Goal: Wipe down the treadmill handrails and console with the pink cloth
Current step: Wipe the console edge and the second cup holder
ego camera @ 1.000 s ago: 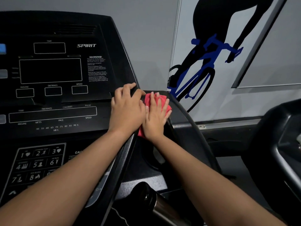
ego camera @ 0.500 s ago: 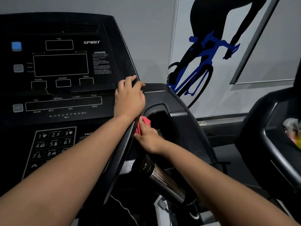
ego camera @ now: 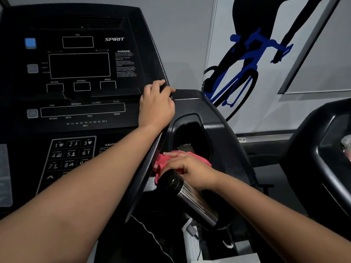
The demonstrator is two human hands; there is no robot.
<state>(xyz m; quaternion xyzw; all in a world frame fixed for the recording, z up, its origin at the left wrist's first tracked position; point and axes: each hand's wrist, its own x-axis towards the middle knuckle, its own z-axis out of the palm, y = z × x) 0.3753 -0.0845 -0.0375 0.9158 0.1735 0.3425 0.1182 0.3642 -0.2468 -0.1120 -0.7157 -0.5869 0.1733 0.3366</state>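
- Left hand (ego camera: pixel 156 108): the fingers are curled over the right-hand edge of the console (ego camera: pixel 79 65) and grip it. The forearm lies across the lower panel.
- Right hand (ego camera: pixel 190 168): it is palm down, with the index finger laid nearly straight. The other fingers are bent and hold the pink cloth (ego camera: pixel 164 162) bunched beneath them, and a fold of pink shows between two fingers.
- Pink cloth: it is soft and crumpled into loose folds. It lies on the side tray (ego camera: pixel 224 130) at the near rim of the recess (ego camera: pixel 190 135), just right of the console's side edge, and touches the black end of the metal cylinder (ego camera: pixel 195 200).
- Side tray: black moulded plastic with a faintly grained surface. The recess in it is deep, dark and round-cornered.
- Metal cylinder: polished, with lengthwise highlights and a glossy black cap. It is tilted and runs down and to the right from under the right hand. Whether it is a handrail grip or a flask cannot be told.
- Console: flat matte black, with white-outlined dark display windows and "SPIRIT" lettering. A white-framed number keypad (ego camera: pixel 70 154) sits lower left and a square blue button (ego camera: pixel 30 43) upper left.
- Wall (ego camera: pixel 186 44): smooth pale grey. It carries a cyclist graphic (ego camera: pixel 245 59), a black rider on a blue bicycle.
- Second machine (ego camera: pixel 313 149): rounded black plastic at the right edge.
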